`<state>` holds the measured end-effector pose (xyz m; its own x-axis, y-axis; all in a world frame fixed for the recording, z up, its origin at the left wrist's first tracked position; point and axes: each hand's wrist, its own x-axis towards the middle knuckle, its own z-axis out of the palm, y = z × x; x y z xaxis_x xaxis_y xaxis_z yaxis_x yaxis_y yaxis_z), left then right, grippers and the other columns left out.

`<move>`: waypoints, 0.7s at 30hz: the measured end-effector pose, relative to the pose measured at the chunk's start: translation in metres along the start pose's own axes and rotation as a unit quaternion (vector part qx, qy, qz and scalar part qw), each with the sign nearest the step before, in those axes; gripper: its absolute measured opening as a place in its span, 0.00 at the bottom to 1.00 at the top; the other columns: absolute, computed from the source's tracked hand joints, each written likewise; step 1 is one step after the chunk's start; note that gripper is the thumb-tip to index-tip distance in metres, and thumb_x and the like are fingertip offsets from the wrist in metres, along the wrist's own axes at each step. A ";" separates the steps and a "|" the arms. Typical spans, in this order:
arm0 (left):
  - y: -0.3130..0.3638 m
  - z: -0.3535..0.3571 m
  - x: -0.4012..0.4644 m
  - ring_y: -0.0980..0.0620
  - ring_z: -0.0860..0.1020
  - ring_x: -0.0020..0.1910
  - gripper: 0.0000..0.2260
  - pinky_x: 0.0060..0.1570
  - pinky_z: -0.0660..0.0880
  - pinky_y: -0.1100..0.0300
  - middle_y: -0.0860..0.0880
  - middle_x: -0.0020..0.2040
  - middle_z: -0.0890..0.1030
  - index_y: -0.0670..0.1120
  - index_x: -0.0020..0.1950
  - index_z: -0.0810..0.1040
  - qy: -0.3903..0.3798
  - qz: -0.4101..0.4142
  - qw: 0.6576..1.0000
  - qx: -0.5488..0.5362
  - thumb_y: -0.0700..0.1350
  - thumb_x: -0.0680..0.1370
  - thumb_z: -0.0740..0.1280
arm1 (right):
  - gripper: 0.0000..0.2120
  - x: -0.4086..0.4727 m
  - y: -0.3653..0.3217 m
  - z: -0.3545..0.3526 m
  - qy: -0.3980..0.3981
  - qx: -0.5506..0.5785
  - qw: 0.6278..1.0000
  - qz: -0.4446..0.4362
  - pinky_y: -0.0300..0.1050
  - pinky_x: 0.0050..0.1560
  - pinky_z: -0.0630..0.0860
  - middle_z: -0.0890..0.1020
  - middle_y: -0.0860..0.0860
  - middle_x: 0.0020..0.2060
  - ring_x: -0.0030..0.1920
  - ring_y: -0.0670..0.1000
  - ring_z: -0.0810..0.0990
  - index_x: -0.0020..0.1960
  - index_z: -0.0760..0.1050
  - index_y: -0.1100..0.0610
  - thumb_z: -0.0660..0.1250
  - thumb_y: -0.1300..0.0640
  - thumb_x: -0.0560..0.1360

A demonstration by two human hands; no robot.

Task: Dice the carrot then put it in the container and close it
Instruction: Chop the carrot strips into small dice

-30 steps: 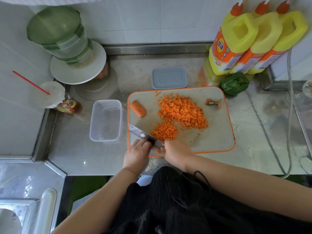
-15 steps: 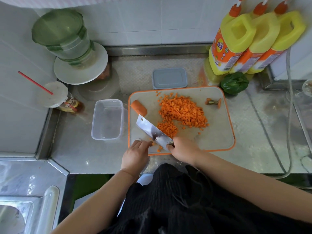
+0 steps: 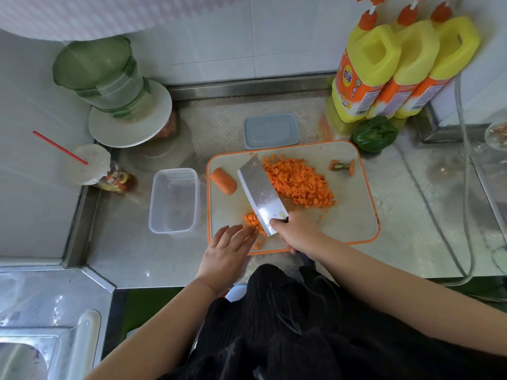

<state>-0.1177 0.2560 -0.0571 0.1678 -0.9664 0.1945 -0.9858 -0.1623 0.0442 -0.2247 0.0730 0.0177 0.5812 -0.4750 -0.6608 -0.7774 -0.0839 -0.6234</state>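
Note:
A pile of diced carrot (image 3: 299, 182) lies on the orange-rimmed cutting board (image 3: 354, 215). An uncut carrot piece (image 3: 223, 181) sits at the board's left, and a small heap of dice (image 3: 251, 219) lies near its front edge. My right hand (image 3: 297, 231) grips the cleaver (image 3: 260, 193), whose flat blade is tilted over the board between the carrot piece and the pile. My left hand (image 3: 226, 250) rests open at the board's front left, fingertips beside the small heap. The clear empty container (image 3: 174, 200) stands left of the board. Its grey lid (image 3: 271, 131) lies behind the board.
Three yellow detergent bottles (image 3: 395, 75) and a green pepper (image 3: 374, 134) stand at the back right. A carrot top (image 3: 341, 166) lies on the board's far right. A green jar on a white plate (image 3: 109, 86) and a cup with a red straw (image 3: 90, 164) stand at the left.
The cleaver has swung up from the board's front edge and now lies flatter and further back. My left hand has opened and drawn back slightly. The small heap sits left of the blade.

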 end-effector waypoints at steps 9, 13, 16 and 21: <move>-0.002 -0.019 0.045 0.50 0.73 0.44 0.06 0.43 0.68 0.55 0.52 0.38 0.81 0.45 0.41 0.81 0.144 -0.164 0.965 -0.147 0.44 0.74 0.66 | 0.21 0.007 0.011 -0.017 -0.019 -0.128 0.989 -0.075 0.44 0.28 0.55 0.62 0.52 0.23 0.24 0.51 0.61 0.29 0.58 0.57 0.63 0.56 0.77; -0.004 -0.028 0.051 0.49 0.72 0.44 0.07 0.45 0.68 0.57 0.51 0.39 0.79 0.45 0.42 0.76 0.165 -0.230 0.941 -0.185 0.48 0.76 0.66 | 0.18 0.008 0.014 -0.018 -0.093 -0.235 0.963 -0.090 0.44 0.30 0.58 0.64 0.53 0.24 0.25 0.52 0.63 0.29 0.61 0.57 0.62 0.55 0.75; -0.007 -0.035 0.052 0.49 0.72 0.43 0.03 0.46 0.69 0.57 0.49 0.41 0.79 0.47 0.47 0.72 0.214 -0.267 0.917 -0.205 0.45 0.78 0.64 | 0.14 0.007 0.018 -0.013 -0.133 -0.317 0.934 -0.099 0.44 0.31 0.62 0.70 0.52 0.28 0.30 0.53 0.69 0.32 0.65 0.56 0.62 0.52 0.74; -0.013 -0.036 0.049 0.48 0.72 0.46 0.04 0.48 0.70 0.56 0.47 0.46 0.79 0.49 0.52 0.70 0.212 -0.280 0.913 -0.206 0.42 0.78 0.61 | 0.15 0.011 0.019 -0.017 -0.120 -0.346 0.925 -0.104 0.44 0.31 0.60 0.68 0.51 0.29 0.30 0.51 0.67 0.33 0.64 0.57 0.60 0.52 0.76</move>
<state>-0.0962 0.2176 -0.0127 0.7198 -0.5770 0.3859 -0.6707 -0.4345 0.6011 -0.2373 0.0510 0.0053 0.7081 -0.1850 -0.6815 -0.5622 -0.7317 -0.3855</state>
